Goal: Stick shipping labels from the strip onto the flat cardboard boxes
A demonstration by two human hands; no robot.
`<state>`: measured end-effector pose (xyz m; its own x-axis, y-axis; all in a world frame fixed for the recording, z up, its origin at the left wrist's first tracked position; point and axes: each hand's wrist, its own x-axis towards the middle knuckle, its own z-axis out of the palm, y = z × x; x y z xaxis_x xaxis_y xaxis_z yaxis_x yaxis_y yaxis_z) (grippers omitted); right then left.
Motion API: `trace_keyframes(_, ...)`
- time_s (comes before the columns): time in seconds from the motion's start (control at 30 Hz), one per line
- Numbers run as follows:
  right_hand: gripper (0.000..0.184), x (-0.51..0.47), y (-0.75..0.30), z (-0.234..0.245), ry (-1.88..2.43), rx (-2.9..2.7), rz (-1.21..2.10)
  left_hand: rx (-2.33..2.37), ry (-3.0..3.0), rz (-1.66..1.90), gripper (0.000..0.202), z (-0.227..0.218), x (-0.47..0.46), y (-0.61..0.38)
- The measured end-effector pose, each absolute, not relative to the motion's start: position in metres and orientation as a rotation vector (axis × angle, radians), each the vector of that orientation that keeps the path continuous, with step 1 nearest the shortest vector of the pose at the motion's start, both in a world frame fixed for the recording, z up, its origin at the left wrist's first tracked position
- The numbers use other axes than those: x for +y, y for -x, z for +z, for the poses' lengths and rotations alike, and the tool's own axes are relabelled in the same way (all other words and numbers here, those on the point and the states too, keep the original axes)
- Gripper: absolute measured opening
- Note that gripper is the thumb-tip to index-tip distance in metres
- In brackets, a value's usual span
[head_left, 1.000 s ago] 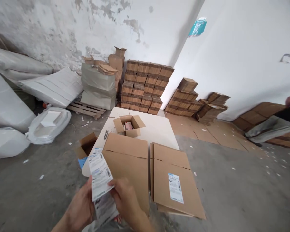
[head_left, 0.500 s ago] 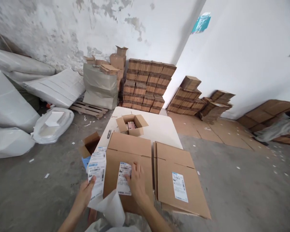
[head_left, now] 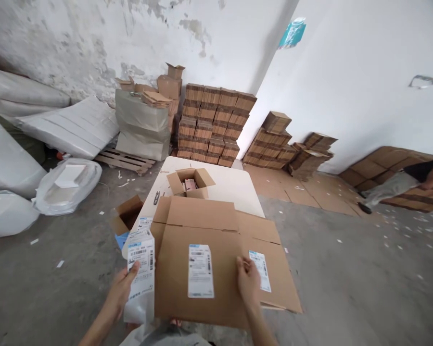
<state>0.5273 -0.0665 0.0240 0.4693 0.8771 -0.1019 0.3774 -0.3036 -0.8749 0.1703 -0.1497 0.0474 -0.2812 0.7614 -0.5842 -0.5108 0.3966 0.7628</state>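
Observation:
My left hand (head_left: 121, 290) is closed on a strip of white shipping labels (head_left: 140, 262) at the table's left edge. A flattened cardboard box (head_left: 202, 254) bearing a stuck-on shipping label (head_left: 200, 270) lies tilted in front of me. My right hand (head_left: 248, 283) grips that box at its right edge. Under its right side lies another flattened box (head_left: 277, 283) with its own label (head_left: 260, 270), partly covered.
The white table (head_left: 234, 190) carries a small open carton (head_left: 189, 182) at its far end. An open box (head_left: 128, 218) sits on the floor at left. Stacks of flat cartons (head_left: 212, 127) line the wall. A person's legs (head_left: 393, 187) lie on cardboard at right.
My right hand pressed a label onto the left flat box, then dragged that box rightward over the other one. My left hand kept the label strip.

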Motion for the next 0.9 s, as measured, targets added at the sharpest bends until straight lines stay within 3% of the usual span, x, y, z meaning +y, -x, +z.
trace_keyframes(0.13,0.053,-0.054,-0.643,0.057,2.127,-0.996,0.314,1.316,-0.266,1.269,0.039,0.062,-0.148,-0.176)
trace_keyframes(0.27,0.046,-0.045,-0.71,0.048,2.365,-1.171,0.054,1.39,-0.211,1.276,0.036,0.072,-0.145,-0.172)
trace_keyframes(0.43,0.04,-0.049,-0.661,-0.023,2.247,-1.607,0.245,1.488,-0.277,1.183,0.032,0.056,-0.143,-0.172)
trace_keyframes(0.57,0.05,-0.045,-0.642,-0.047,2.286,-1.63,0.327,1.535,-0.26,1.09,0.038,0.047,-0.146,-0.172)
trace_keyframes(0.8,0.064,-0.031,-0.619,0.0,2.393,-1.397,0.368,1.483,-0.332,1.199,0.05,0.064,-0.155,-0.182)
trace_keyframes(0.9,0.066,-0.052,-0.525,0.037,1.906,-1.464,0.643,1.427,-0.562,1.26,0.054,0.067,-0.159,-0.197)
